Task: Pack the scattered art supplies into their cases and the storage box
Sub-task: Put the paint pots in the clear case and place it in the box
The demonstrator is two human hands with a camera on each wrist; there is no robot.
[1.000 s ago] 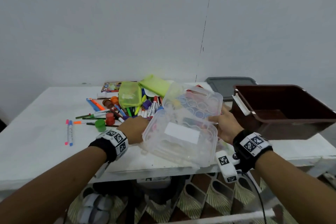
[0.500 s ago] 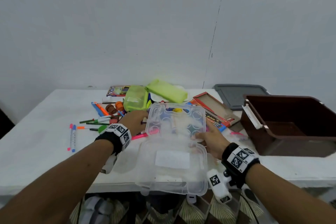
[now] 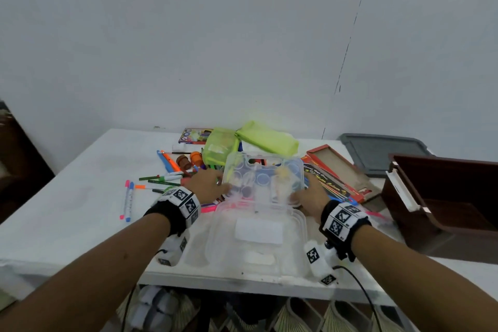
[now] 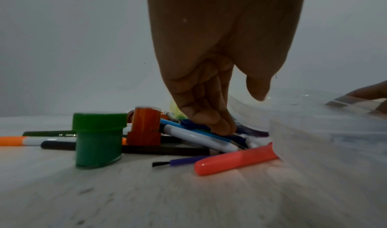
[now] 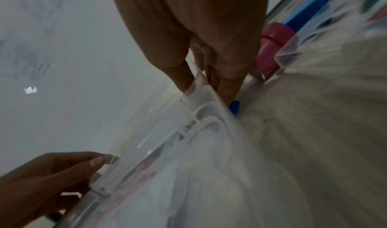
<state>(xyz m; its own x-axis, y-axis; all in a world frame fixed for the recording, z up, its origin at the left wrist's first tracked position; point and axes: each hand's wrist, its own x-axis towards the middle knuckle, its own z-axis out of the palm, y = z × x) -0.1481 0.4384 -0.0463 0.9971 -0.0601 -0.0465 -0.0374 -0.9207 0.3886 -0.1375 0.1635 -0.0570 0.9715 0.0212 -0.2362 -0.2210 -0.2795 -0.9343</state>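
A clear plastic case [image 3: 258,240] lies open near the table's front edge, its lid [image 3: 264,172] with round wells tilted up at the far side. My left hand [image 3: 207,186] pinches the lid's left edge, thumb on top and fingers curled beneath [image 4: 209,120]. My right hand [image 3: 310,194] pinches the right edge between thumb and fingers [image 5: 226,85]. Loose markers and pencils [image 3: 167,178], a green paint jar [image 4: 97,138], an orange jar [image 4: 144,125] and a pink highlighter [image 4: 234,160] lie just left of the case.
A brown storage box [image 3: 444,197] stands at the right edge, with a grey lid [image 3: 382,151] behind it. Two green pouches [image 3: 221,148] and an open red pencil box [image 3: 334,172] lie behind the case. A pink and a blue marker [image 3: 128,201] lie apart at the left.
The clear case came down from mid-air onto the table and now lies open. Both hands have moved up to the lid's side edges.
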